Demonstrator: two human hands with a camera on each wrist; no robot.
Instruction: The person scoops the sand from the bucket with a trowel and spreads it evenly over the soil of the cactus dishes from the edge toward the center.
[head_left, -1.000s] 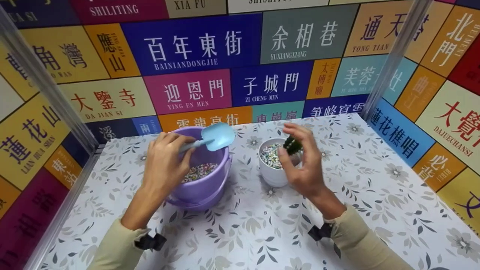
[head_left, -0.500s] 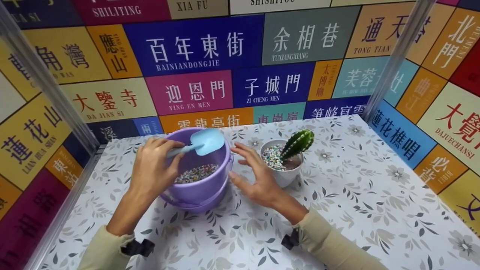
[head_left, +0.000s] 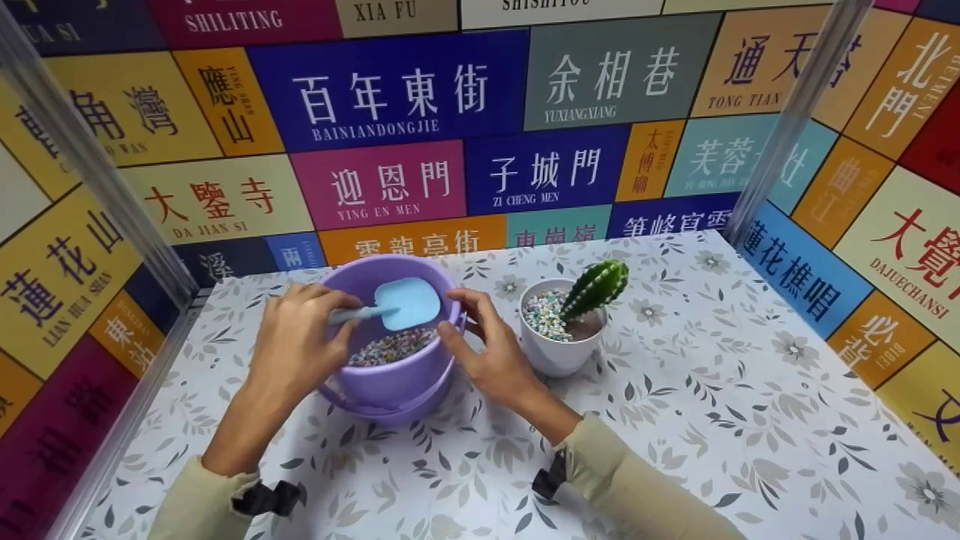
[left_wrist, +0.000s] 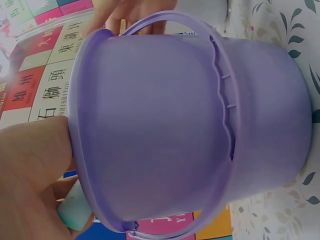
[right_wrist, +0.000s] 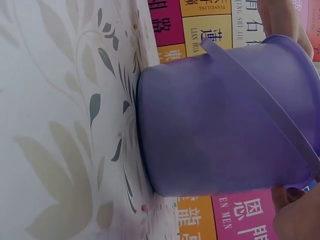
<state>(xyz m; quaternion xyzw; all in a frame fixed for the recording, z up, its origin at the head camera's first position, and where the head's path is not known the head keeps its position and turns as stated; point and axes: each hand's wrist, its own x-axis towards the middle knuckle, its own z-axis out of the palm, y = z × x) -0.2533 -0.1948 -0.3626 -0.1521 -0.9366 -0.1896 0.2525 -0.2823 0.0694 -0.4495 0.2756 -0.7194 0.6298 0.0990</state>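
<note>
Head view, bucket (head_left: 412,382): upright near the far edge of the table (head_left: 750,360), toward its left corner, beads (head_left: 394,346) lying inside
Head view, shovel (head_left: 409,301): blade within the rim's outline, above the beads, none showing on it; this looks like scooping, best done by dipping the blade edge-first, pushing it along, then levelling it before it clears the rim
Head view, left hand (head_left: 292,341): back upward at the bucket's left rim, thumb and fingers pinching the shovel's handle
Head view, right hand (head_left: 491,356): thumb and bent fingers grasping the right rim, a hold that should stop the bucket sliding
Head view, pot (head_left: 562,358): right of the bucket, near the far edge, a cactus (head_left: 596,289) leaning in it
Left wrist view, left hand: close beside the rim, the shovel's handle end poking out below
Left wrist view, bail (left_wrist: 231,100): lowered around the wall, clear of the blade
Right wrist view, right hand: partly cut off, fingertips by the rim
</note>
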